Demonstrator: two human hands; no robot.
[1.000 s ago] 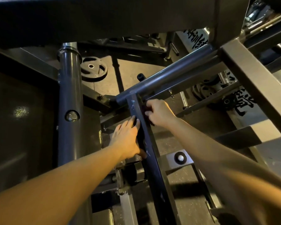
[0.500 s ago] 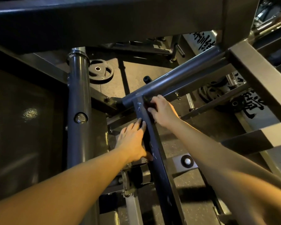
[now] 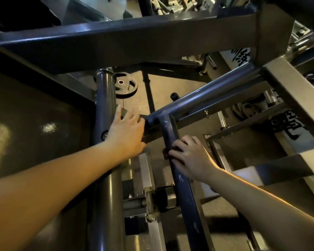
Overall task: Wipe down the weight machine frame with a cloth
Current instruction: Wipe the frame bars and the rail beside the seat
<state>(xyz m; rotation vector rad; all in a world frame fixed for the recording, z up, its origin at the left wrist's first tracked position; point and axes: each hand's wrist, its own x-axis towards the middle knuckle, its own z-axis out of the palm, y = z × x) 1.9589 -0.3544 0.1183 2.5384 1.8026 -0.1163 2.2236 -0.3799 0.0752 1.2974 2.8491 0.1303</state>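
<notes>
The weight machine frame (image 3: 152, 40) fills almost the whole view. It is made of big dark metal beams and round tubes, and it looks very heavy and very stiff. It will not bend or move when someone rubs it, so a person can push hard on it. The smooth paint may be a bit slippery.

A thick round post (image 3: 105, 98) stands on the left. A long slanted tube (image 3: 207, 96) comes down from the right and joins a thinner blue bar (image 3: 179, 178) that runs toward the person. Far below, a round weight plate (image 3: 125, 86) lies on the floor (image 3: 163, 84).

The left hand (image 3: 127, 134) rests on the frame between the post and the joint. Its fingers are spread out and fairly straight, and it grips nothing.

The right hand (image 3: 190, 156) is on the blue bar, just below the joint. Its fingers curl round the bar and press a small dark cloth (image 3: 168, 151) against it. Only a bit of the cloth shows under the fingers. The cloth looks soft and light, so it probably bunches up easily. It is best held flat under the fingers and wrapped round the bar, so it can slide along the bar without slipping out.
</notes>
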